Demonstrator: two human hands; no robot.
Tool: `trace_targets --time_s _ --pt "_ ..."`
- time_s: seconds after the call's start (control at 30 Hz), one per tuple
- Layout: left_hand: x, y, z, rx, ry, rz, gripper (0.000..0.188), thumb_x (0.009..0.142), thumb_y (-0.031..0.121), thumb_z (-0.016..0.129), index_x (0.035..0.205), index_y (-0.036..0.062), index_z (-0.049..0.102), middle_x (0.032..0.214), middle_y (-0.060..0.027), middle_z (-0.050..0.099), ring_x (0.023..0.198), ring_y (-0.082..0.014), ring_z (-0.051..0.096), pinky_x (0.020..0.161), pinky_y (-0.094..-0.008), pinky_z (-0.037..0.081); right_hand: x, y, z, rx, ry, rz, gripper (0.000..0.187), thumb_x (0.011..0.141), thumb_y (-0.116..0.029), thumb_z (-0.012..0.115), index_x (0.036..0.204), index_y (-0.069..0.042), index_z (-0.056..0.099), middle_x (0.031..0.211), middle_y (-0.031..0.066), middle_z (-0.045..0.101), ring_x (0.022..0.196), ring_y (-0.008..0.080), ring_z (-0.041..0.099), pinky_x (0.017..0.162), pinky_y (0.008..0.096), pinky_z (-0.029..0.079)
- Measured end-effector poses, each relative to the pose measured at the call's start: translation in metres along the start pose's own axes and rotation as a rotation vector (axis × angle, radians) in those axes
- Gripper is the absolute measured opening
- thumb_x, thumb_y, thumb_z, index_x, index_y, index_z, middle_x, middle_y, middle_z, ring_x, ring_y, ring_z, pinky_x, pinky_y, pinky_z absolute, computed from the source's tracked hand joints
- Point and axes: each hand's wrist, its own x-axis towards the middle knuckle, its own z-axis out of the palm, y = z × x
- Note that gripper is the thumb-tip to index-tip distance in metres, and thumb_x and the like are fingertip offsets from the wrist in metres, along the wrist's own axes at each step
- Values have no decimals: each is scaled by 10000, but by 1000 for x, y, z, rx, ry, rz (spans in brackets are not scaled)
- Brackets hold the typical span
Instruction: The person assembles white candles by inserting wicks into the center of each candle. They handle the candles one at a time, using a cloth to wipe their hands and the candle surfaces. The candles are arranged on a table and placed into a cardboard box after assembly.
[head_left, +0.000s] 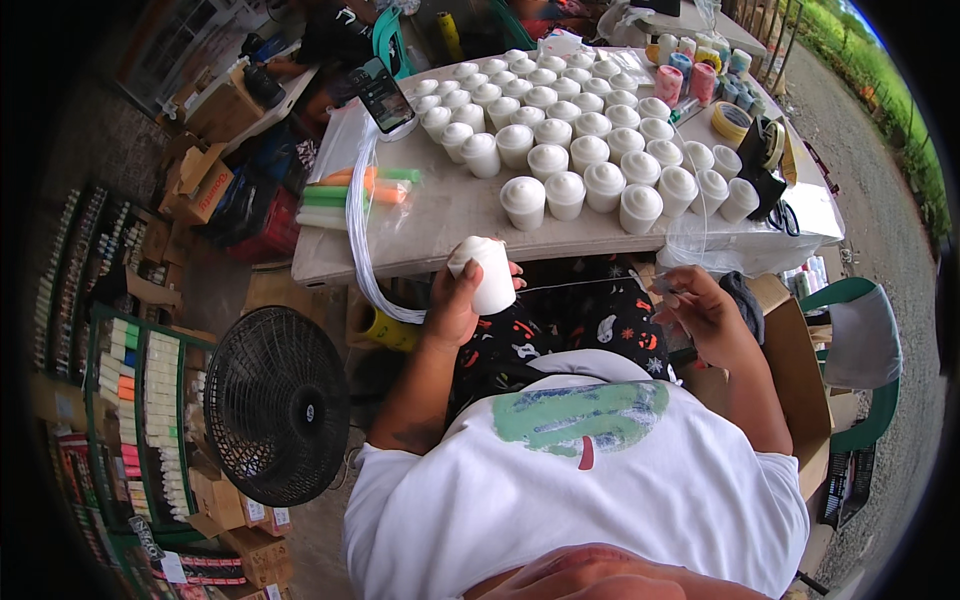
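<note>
- Wrapped around a white spool (pixel 484 272), the left hand (pixel 455 305) holds it tilted just below the table's near edge, over the person's lap; the thumb and fingers close on its side, which leaves its top and lower end free.
- Pinched shut, the right hand (pixel 700 315) grips something small and pale between thumb and fingertips; what it is cannot be made out. A thin line (pixel 580 285) runs taut from the spool across to that hand, so the two are held apart at about the same height, likely to keep the line straight.
- Behind the spool, a bundle of clear strands (pixel 365 255) loops down off the table edge to near the left wrist, within easy reach.
- On the table (pixel 420 250), many white wrapped spools (pixel 570 150) stand upright in close rows, touching or nearly so, which looks like sorted storage of alike pieces.
- At the table's left lie orange and green tubes (pixel 360 188) in a clear bag, and a phone (pixel 385 98) leans upright behind them, facing the seat.
- At the far right stand coloured spools (pixel 690 75), rolls of tape (pixel 735 120), and scissors (pixel 785 215) near the edge.
- Grey tabletop, partly covered with clear plastic sheet.
- Around it: a black floor fan (pixel 275 405) at the left, green shelving with small packets (pixel 130 400), cardboard boxes (pixel 215 185), a green chair (pixel 865 345) at the right, with gravel ground and grass beyond.
</note>
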Motion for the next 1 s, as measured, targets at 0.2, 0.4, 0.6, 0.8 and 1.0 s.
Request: trace_targets --time_s 0.2,0.4,0.6,0.8,1.0 --pt "12 -1 2 417 53 -149 494 799 181 792 1173 44 499 972 -40 604 885 -127 605 784 -293 521 -29 47 -46 -125 201 319 188 1001 -163 491 1145 -44 507 909 49 624 637 85 593 497 227 452" --pt "32 -31 58 412 -308 -234 717 705 133 858 1298 98 458 1079 4 571 993 -94 550 864 -259 494 -19 41 -27 52 114 81 507 844 -70 725 1313 -30 535 999 6 632 747 41 542 617 208 466" --pt "51 -67 89 299 -464 -495 955 757 311 817 1472 26 251 1309 -90 505 1173 -142 506 995 -302 421 9 13 -2 44 0 -186 751 733 -65 817 1394 -59 459 1266 71 576 1141 165 547 984 317 439" --pt "60 -76 88 450 -690 -424 1047 859 694 457 1514 20 -5 1517 -244 172 1404 -312 262 1079 -379 322 6 37 -16 31 17 -106 760 723 -204 847 1372 -58 479 1232 91 591 1132 179 555 989 337 441" --pt "59 -11 88 669 -721 -357 1170 728 756 576 1519 45 89 1517 -202 251 1390 -319 304 1116 -452 253 -2 37 -104 220 562 -37 709 735 -181 836 1335 -34 489 1025 50 642 653 52 553 507 185 441"
